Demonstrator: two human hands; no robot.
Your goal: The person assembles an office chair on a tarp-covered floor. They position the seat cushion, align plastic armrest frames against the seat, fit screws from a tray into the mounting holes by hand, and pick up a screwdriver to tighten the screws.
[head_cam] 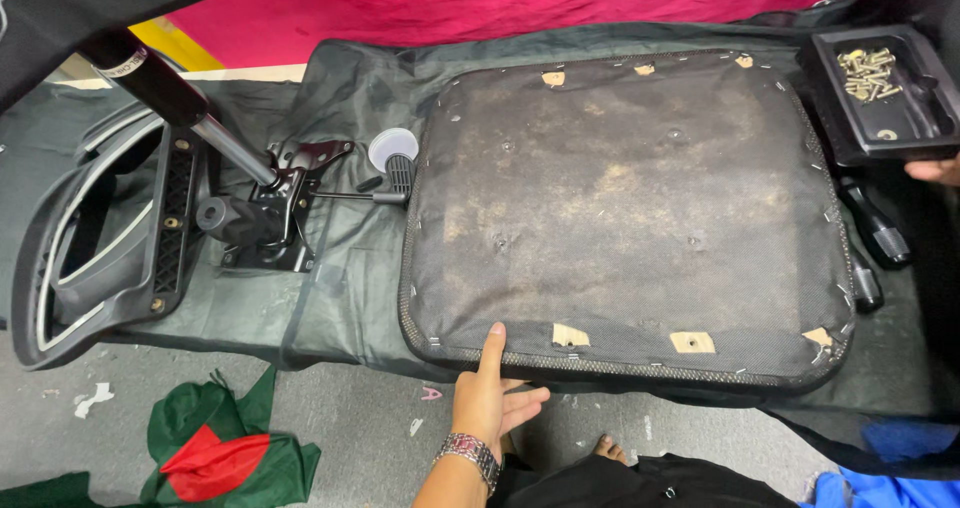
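Left hand (487, 400): Palm open, fingers loosely spread, thumb stretched up so its tip presses the near edge of the seat pan. It grips nothing; the contact looks like a steadying touch on the rim.
Right hand (937, 171): Only a sliver shows at the right frame edge, just below the screw tray. Cannot tell how far it is open or whether it grips the tray.
Seat pan (625, 218): Upturned chair seat lying underside up in the middle of the work area, dark stapled fabric facing the camera, bare wood showing at small tears along the edges. This orientation exposes the mounting holes.
Ground sheet (345, 298): Dark cloth spread on the floor beneath the parts, apparently to keep them together and off the concrete.
Tilt mechanism (270, 213): Black metal plate with gas cylinder and lever, lying left of the seat pan, apart from it.
Plastic cap (393, 148): Pale round cap between mechanism and seat pan.
Armrest frame (95, 238): Black looped part at far left.
Screw tray (885, 93): Black tray at upper right holding brass-coloured screws, near the right hand.
Black handles (875, 233): Two dark grips just beside the seat pan's right edge.
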